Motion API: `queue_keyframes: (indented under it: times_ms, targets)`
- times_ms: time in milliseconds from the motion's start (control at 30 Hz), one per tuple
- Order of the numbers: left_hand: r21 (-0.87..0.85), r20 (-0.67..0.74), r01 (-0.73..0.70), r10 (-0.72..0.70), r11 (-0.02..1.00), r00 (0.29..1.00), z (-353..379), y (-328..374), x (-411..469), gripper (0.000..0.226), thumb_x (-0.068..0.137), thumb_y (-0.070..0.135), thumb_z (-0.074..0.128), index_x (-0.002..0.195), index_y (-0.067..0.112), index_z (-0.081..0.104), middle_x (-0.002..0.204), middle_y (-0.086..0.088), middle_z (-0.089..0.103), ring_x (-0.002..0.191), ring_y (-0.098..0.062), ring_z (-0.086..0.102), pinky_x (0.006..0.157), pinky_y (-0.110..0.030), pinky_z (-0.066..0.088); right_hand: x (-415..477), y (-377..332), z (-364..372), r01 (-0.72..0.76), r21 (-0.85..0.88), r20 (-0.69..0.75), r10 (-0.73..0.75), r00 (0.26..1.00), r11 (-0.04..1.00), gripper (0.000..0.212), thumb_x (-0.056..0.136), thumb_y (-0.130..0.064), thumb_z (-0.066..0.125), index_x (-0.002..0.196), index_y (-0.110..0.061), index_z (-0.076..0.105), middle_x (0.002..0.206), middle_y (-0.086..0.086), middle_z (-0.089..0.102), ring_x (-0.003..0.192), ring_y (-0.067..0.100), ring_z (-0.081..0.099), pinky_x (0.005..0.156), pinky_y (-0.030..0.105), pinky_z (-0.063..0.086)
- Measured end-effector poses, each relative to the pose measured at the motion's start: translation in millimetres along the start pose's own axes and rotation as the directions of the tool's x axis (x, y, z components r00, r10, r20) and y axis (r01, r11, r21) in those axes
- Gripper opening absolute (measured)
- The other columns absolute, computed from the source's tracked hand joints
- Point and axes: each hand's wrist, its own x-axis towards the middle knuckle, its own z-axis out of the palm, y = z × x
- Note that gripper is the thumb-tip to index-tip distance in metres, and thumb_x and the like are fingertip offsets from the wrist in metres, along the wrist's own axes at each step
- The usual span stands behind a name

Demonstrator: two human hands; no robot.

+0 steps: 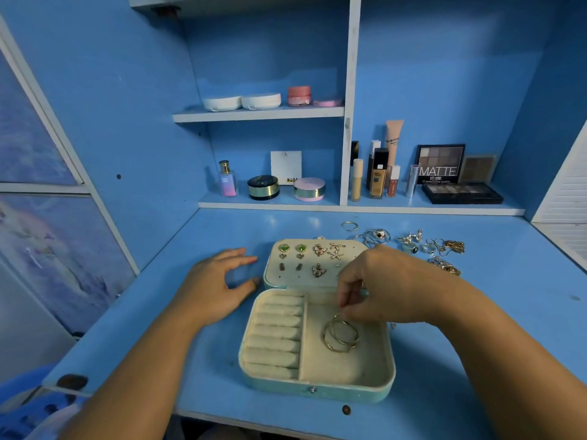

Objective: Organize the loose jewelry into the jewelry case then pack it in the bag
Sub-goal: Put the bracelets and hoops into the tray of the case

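Observation:
An open teal jewelry case [317,390] lies on the blue desk. Its raised lid panel [286,279] carries several earrings, among them green studs and butterflies. The base has cream ring rolls [276,331] on the left and an open compartment on the right. Gold hoop bangles [340,336] lie in that compartment, one edge lifted. My right hand [384,285] hovers over the compartment and pinches the top of the hoops with fingertips. My left hand [219,285] rests on the desk beside the lid, fingers spread. Loose jewelry [413,244] lies behind the case at right. No bag is in view.
Rings, chains and a thin hoop [349,226] scatter toward the back right of the desk. Cosmetics stand on the low shelf: perfume bottle [227,179], compacts [263,187], foundation tubes [378,177], eyeshadow palettes [462,192]. Jars sit on the upper shelf [259,113].

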Motion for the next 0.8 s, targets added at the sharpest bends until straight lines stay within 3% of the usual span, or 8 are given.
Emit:
queue_keyframes:
  times_ms: [100, 200, 300, 367, 567, 700, 800]
  targets:
    - [-0.021, -0.002, -0.006, 0.006, 1.000, 1.000, 0.4, -2.3, 0.0, 0.045, 0.080, 0.046, 0.074, 0.123, 0.041, 0.062, 0.142, 0.016, 0.050, 0.134, -0.002, 0.041, 0.116, -0.032, 0.030, 0.7, 3.7, -1.0, 0.005, 0.119, -0.038, -0.001, 0.999, 0.993, 0.011, 0.073, -0.035, 0.074, 0.082, -0.029, 0.071, 0.072, -0.012, 0.067, 0.065, -0.001, 0.060, 0.061, 0.016, 0.049]
    - [-0.021, 0.013, -0.004, 0.004, 1.000, 1.000, -0.3, -3.4, 1.7, 0.055, 0.070, 0.061, 0.063, 0.122, 0.041, 0.063, 0.141, 0.017, 0.050, 0.133, -0.002, 0.043, 0.115, -0.031, 0.030, 6.0, 16.2, -3.2, -0.002, 0.183, -0.235, 0.045, 0.971, 0.983, 0.009, 0.079, -0.037, 0.070, 0.082, -0.029, 0.070, 0.069, -0.014, 0.063, 0.062, -0.001, 0.055, 0.054, 0.010, 0.038]
    - [-0.019, 0.017, 0.002, -0.001, 1.000, 1.000, -0.1, -2.2, 3.4, 0.061, 0.065, 0.066, 0.058, 0.121, 0.042, 0.063, 0.141, 0.017, 0.050, 0.133, -0.002, 0.042, 0.115, -0.027, 0.028, 13.4, 42.2, -4.2, -0.136, 0.145, -0.452, 0.188, 0.872, 0.980, 0.003, 0.086, -0.035, 0.064, 0.088, -0.033, 0.064, 0.076, -0.020, 0.059, 0.065, 0.000, 0.053, 0.053, 0.009, 0.032]
    - [0.000, 0.015, 0.001, -0.001, 1.000, 1.000, 0.1, -0.7, 4.4, 0.056, 0.069, 0.061, 0.062, 0.122, 0.041, 0.063, 0.143, 0.015, 0.049, 0.133, -0.002, 0.042, 0.115, -0.026, 0.027, 18.2, 64.4, -6.5, -0.224, 0.186, -0.513, 0.289, 0.808, 0.957, 0.006, 0.089, -0.028, 0.061, 0.094, -0.030, 0.064, 0.083, -0.018, 0.060, 0.066, 0.001, 0.054, 0.054, 0.014, 0.038]
    - [0.015, 0.000, 0.011, -0.011, 1.000, 1.000, -1.4, 2.0, 8.3, 0.077, 0.056, 0.070, 0.041, 0.122, 0.040, 0.064, 0.142, 0.013, 0.051, 0.132, -0.004, 0.046, 0.115, -0.029, 0.030, 43.8, 106.6, -23.6, -0.397, 0.046, -0.383, 0.383, 0.840, 0.917, 0.021, 0.093, -0.017, 0.054, 0.110, -0.016, 0.067, 0.109, 0.006, 0.067, 0.082, 0.019, 0.058, 0.075, 0.029, 0.045]
    - [0.017, -0.003, 0.012, -0.012, 1.000, 1.000, -1.6, 1.0, 7.5, 0.074, 0.056, 0.069, 0.041, 0.120, 0.041, 0.064, 0.140, 0.016, 0.051, 0.130, -0.004, 0.046, 0.115, -0.031, 0.030, 61.6, 111.7, -33.7, -0.421, -0.038, -0.270, 0.396, 0.878, 0.906, 0.023, 0.094, -0.025, 0.055, 0.111, -0.017, 0.068, 0.110, 0.003, 0.067, 0.094, 0.021, 0.061, 0.087, 0.033, 0.050]
    - [0.005, -0.002, 0.018, -0.018, 1.000, 1.000, -1.2, -0.7, 7.8, 0.071, 0.056, 0.069, 0.041, 0.118, 0.043, 0.065, 0.140, 0.018, 0.051, 0.130, -0.003, 0.046, 0.115, -0.032, 0.030, 67.3, 116.0, -36.3, -0.424, -0.007, -0.201, 0.414, 0.888, 0.906, 0.017, 0.089, -0.029, 0.064, 0.101, -0.020, 0.071, 0.101, -0.001, 0.069, 0.090, 0.017, 0.062, 0.085, 0.033, 0.052]
